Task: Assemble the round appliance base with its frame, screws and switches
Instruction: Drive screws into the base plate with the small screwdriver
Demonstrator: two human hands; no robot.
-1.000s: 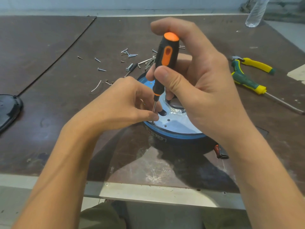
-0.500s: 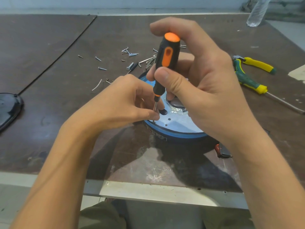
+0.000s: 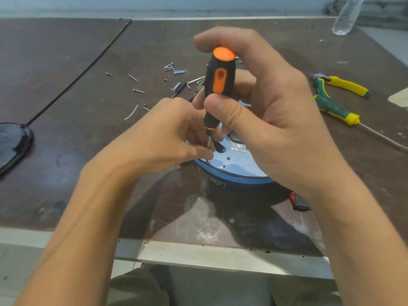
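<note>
A round blue appliance base with a silvery plate on top sits near the table's front edge, mostly hidden by my hands. My right hand grips an upright black-and-orange screwdriver; its tip rests at the plate's left rim. The fingers of my left hand pinch around the metal shaft just above the tip. The screw under the tip is hidden. A red-and-black switch lies by the base's right side.
Several loose screws are scattered behind the base. Yellow-handled pliers and a green-and-yellow screwdriver lie to the right. A black glossy part sits at the left edge, and a clear bottle stands at the far right.
Both hands stay on the screwdriver at the same spot; the handle has shifted only very slightly.
</note>
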